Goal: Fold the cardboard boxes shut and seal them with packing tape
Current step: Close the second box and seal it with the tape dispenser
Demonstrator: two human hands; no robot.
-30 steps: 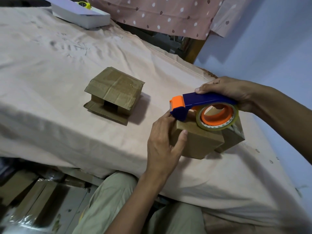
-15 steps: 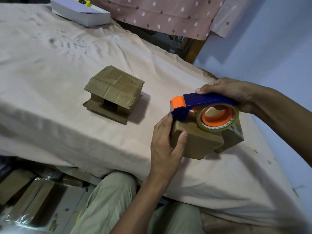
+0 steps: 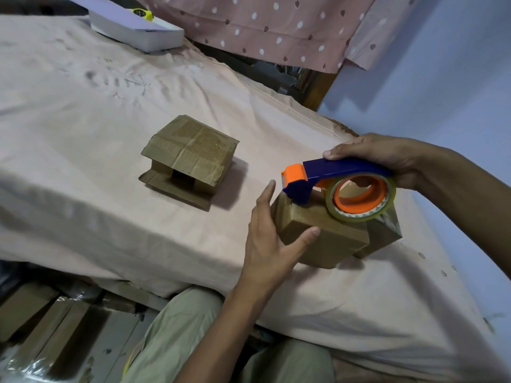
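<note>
Right hand (image 3: 378,158) grips blue-and-orange plastic tape dispenser (image 3: 331,183) atop small brown cardboard box (image 3: 320,236); left hand (image 3: 271,241), grip spread, touches box.

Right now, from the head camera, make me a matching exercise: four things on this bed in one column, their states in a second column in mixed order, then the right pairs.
Things
1. tape dispenser
2. near cardboard box
3. far cardboard box
4. white box

States
A. lies alone mid-sheet, its front flaps still open
B. sits at the far corner with a yellow item on top
C. held by the right hand, nose down on a box
D. steadied by the left hand, under the dispenser

Pairs: 1-C, 2-D, 3-A, 4-B
</note>
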